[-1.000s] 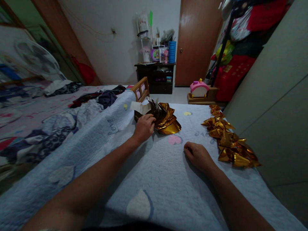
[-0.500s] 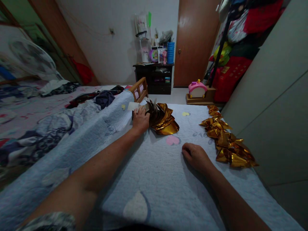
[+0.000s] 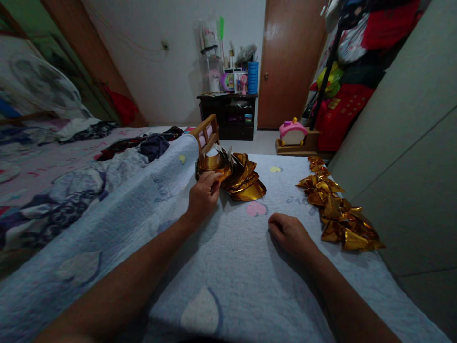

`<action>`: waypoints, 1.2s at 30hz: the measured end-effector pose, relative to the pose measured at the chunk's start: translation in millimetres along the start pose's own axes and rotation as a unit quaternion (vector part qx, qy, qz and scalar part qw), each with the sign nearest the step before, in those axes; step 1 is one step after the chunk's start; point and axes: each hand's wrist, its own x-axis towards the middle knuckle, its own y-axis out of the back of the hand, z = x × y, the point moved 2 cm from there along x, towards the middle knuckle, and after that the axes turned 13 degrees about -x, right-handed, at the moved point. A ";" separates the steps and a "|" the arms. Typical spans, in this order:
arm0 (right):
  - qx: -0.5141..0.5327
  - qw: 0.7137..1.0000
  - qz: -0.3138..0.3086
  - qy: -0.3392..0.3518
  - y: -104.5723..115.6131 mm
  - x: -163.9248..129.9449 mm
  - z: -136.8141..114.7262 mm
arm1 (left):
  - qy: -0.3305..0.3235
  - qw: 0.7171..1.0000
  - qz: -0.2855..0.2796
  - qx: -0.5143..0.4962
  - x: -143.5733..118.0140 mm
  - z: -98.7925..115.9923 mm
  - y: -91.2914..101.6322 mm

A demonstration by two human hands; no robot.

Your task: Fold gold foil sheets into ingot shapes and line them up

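My left hand (image 3: 204, 194) reaches forward over the pale blue quilt (image 3: 228, 267) and pinches a curled sheet of gold paper (image 3: 210, 163) at the left edge of a fanned stack of gold sheets (image 3: 243, 178). My right hand (image 3: 291, 232) rests fingers-down on the quilt, loosely curled and holding nothing. To its right, along the quilt's edge, lies a row of folded gold paper pieces (image 3: 335, 205).
A wooden chair back (image 3: 207, 132) stands just behind the stack. Rumpled bedding and clothes (image 3: 71, 176) lie to the left. A grey wardrobe wall (image 3: 410, 143) closes the right side. A dark shelf unit (image 3: 230, 112), a door and a pink toy (image 3: 293, 131) stand beyond.
My left hand moved from the stack's top to its back, then drew toward me lifting a gold sheet; the white sheet it touched is gone from view. My right hand stayed put.
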 end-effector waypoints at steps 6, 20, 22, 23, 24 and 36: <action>0.283 0.958 0.033 -0.019 4.6 0.7 -6.6 | 0.089 0.968 -0.053 -0.227 -29.1 65.3 -5.3; 0.564 0.815 -0.062 -0.118 -6.2 0.0 -13.6 | 0.331 0.855 -0.086 -0.391 -66.7 38.1 -55.9; 0.551 0.822 -0.046 -0.136 -7.1 0.6 -11.4 | 0.291 0.894 -0.098 -0.327 -60.6 31.4 -52.6; 0.548 0.823 -0.041 -0.143 -7.3 0.8 -10.8 | 0.265 0.915 -0.099 -0.287 -54.9 26.5 -49.9; 0.548 0.822 -0.038 -0.148 -7.5 0.8 -10.4 | 0.237 0.936 -0.102 -0.239 -47.3 20.3 -46.8; 0.524 0.832 -0.050 -0.173 -7.8 0.0 -10.7 | 0.056 0.928 -0.201 0.309 68.6 -87.8 -30.0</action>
